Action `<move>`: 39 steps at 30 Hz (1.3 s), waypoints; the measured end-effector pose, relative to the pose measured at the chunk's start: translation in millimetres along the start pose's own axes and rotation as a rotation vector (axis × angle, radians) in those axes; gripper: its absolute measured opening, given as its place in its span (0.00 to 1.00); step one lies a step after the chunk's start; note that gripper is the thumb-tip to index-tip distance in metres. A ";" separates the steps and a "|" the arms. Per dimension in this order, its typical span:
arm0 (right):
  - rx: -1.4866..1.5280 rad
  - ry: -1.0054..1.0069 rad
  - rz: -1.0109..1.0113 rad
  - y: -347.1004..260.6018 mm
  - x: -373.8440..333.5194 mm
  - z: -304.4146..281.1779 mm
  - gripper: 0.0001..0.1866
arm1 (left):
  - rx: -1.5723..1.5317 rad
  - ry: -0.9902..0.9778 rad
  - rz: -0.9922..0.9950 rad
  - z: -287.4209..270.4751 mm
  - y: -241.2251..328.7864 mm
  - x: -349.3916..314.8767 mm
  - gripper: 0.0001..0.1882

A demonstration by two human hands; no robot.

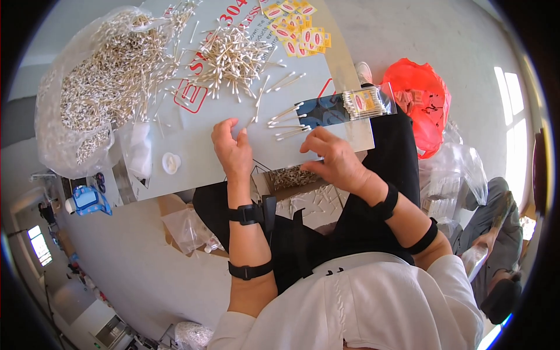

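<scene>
My left hand (233,149) hovers over the near part of the table (192,143), fingers bent and thumb apart. A loose cotton swab (251,122) lies by its thumb tip. My right hand (335,157) is at the table's near edge, its fingers curved and spread from the thumb, with nothing seen between them. Several loose cotton swabs (286,119) lie just beyond and between the hands. Behind my right hand, a clear bag (321,111) with a dark part holds a bundle of swabs with a yellow label (364,102). A heap of swabs (233,58) lies farther off.
A large clear bag of swabs (105,87) fills the left side. Yellow cards (300,35) lie at the far right; a small white dish (170,163) sits near left. Below the edge is a box of swabs (291,176). A red bag (417,99) and another person's arm (493,230) are at right.
</scene>
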State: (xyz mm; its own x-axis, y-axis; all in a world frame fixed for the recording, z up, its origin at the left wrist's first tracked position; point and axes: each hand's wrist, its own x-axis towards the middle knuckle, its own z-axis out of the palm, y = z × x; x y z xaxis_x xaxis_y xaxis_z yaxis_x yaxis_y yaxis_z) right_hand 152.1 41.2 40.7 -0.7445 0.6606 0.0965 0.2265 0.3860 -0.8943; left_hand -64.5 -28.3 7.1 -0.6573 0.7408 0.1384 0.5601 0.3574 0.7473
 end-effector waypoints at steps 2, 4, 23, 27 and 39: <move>-0.005 -0.013 0.046 2.1 -3.4 4.8 0.11 | 0.173 -0.024 0.020 -7.6 -0.5 1.5 0.14; -0.016 0.132 0.069 8.8 3.3 2.4 0.17 | 0.345 -0.051 0.043 -13.8 -2.1 0.4 0.13; -0.313 0.146 -0.086 39.2 39.4 0.5 0.23 | 0.339 -0.088 0.130 39.4 35.1 32.2 0.10; -0.295 0.174 -0.097 42.7 38.7 -0.2 0.23 | 0.355 -0.059 0.098 43.1 30.9 24.9 0.08; 0.062 0.461 -0.094 62.7 103.0 -14.9 0.17 | 0.305 -0.080 0.459 60.4 53.5 57.6 0.09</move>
State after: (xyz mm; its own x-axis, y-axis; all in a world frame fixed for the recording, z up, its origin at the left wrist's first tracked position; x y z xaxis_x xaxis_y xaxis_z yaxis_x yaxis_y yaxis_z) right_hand 98.9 143.1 1.1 -0.4004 0.8471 0.3493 0.1236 0.4276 -0.8955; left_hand -41.9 67.8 15.8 -0.2774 0.8961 0.3466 0.9084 0.1272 0.3983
